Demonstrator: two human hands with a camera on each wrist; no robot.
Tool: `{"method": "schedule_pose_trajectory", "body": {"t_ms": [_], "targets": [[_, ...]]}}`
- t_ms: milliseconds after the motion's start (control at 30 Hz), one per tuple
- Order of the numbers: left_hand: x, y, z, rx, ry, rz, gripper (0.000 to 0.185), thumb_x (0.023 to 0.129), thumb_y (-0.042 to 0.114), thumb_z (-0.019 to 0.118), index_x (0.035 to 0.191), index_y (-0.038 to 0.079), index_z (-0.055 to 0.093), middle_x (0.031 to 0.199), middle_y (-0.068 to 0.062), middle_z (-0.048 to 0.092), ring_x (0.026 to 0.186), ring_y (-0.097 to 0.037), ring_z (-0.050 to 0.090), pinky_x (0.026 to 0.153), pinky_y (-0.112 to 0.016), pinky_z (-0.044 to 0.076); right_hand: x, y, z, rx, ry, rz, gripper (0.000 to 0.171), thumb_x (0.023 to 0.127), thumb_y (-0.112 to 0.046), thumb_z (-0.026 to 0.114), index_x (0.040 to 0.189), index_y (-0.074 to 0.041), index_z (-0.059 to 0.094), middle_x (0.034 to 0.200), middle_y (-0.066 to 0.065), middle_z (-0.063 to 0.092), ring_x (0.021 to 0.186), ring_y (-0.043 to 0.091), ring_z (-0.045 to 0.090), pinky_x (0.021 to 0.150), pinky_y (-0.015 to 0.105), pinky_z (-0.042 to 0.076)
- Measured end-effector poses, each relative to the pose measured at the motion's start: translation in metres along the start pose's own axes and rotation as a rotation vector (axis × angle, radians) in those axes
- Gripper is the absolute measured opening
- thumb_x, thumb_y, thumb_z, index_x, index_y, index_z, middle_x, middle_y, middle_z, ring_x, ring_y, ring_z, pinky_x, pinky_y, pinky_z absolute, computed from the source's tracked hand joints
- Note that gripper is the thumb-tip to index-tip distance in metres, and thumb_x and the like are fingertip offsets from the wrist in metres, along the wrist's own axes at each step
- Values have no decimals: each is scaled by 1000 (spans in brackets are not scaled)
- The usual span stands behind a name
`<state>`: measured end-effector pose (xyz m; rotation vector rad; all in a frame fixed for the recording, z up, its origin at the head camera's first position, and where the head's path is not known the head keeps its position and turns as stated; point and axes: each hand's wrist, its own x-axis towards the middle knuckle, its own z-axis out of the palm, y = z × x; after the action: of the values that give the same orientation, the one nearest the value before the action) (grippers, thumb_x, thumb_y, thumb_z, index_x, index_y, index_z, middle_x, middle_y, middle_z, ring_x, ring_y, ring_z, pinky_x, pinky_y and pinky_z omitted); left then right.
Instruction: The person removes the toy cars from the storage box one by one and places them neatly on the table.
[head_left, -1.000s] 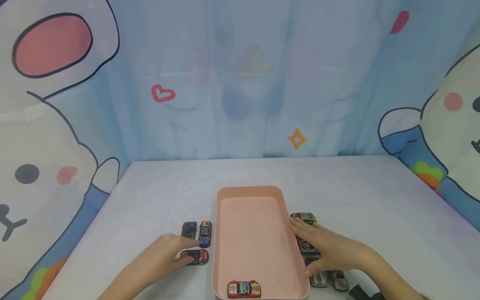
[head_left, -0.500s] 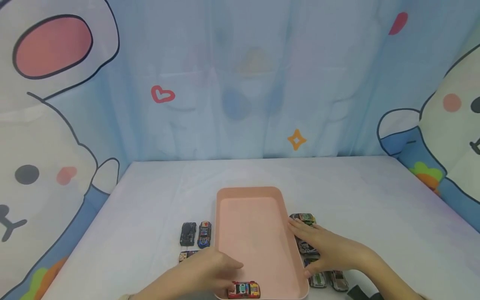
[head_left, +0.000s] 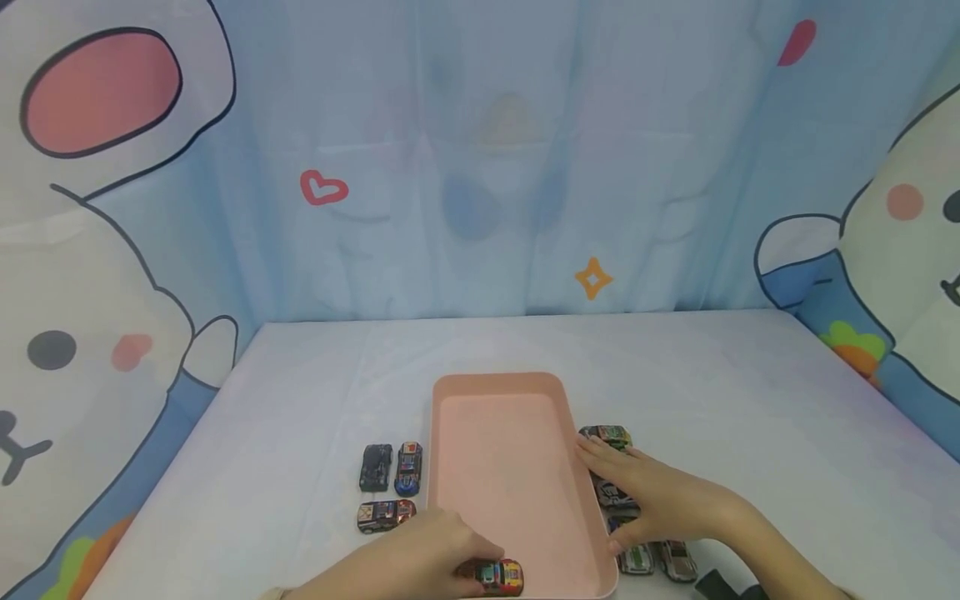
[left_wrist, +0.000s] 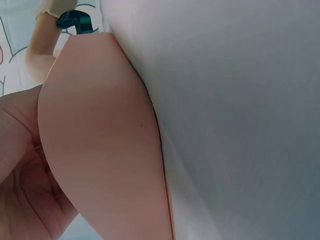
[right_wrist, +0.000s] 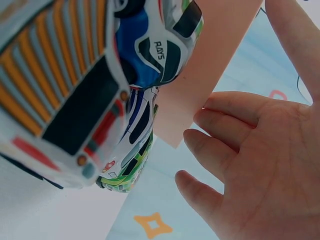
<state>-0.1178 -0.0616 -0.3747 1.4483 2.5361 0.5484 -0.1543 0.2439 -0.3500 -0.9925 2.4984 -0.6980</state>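
Observation:
At the front end of the pink tray (head_left: 517, 467), my left hand (head_left: 412, 558) pinches a red-and-yellow toy car (head_left: 504, 577) between thumb and fingers; the hand covers part of it. The tray's outer wall (left_wrist: 105, 130) hides that car in the left wrist view. My right hand (head_left: 667, 500) lies along the tray's right rim with its fingers stretched out. Under and beside it are several toy cars, including a green one (head_left: 611, 435), a dark one (head_left: 613, 493) and a brown one (head_left: 678, 562). The right wrist view shows the palm (right_wrist: 280, 160) facing those cars.
Left of the tray stand a black toy car (head_left: 376, 467), a blue one (head_left: 408, 468) and a black-and-red one (head_left: 384, 516). A black object (head_left: 720, 587) sits at the lower right. A cartoon-printed curtain (head_left: 510, 167) hangs behind the white table (head_left: 337, 375).
My left hand has moved right, from the cars beside the tray to the red-and-yellow car inside it, and has taken hold of that car. The right hand stays put.

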Motion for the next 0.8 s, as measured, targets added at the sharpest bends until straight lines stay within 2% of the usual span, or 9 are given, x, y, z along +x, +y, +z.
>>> {"method": "schedule_pose_trajectory", "body": {"t_ms": [167,333,433,567,800], "targets": [[7,2,4,79,47,47,18,79,14,75,96,17,73,74,20,62,56,15,37,52,-1,35,0,0,-1,2,-4,7,108,70,-52,71,147,1,19,151,25,12,132,46,19,100,71,10],[11,4,5,93,69,54,12,79,13,74,90,18,72,61,22,48,51,11,31,47,-2,30,0,0,-1,6,-11,1,107,71,-51,71,148,1,18,151,24,12,133,45,18,100,71,10],[10,5,2,58,71,23,18,81,13,73,99,17,73,72,22,58,58,15,38,52,-1,35,0,0,-1,6,-11,-5,106,71,-51,71,148,1,19,151,25,11,133,46,18,100,71,9],[3,3,-12,53,96,-32,29,81,12,73,110,17,71,93,16,67,67,14,45,59,-2,40,0,0,0,-3,-7,-2,105,71,-52,71,147,1,20,151,25,12,132,46,18,99,72,10],[-22,-4,-45,-33,186,-131,33,81,5,71,113,13,70,95,13,67,58,5,45,50,-7,39,1,0,0,6,-8,17,106,71,-52,71,148,0,20,151,23,12,133,45,19,100,70,9]]}}
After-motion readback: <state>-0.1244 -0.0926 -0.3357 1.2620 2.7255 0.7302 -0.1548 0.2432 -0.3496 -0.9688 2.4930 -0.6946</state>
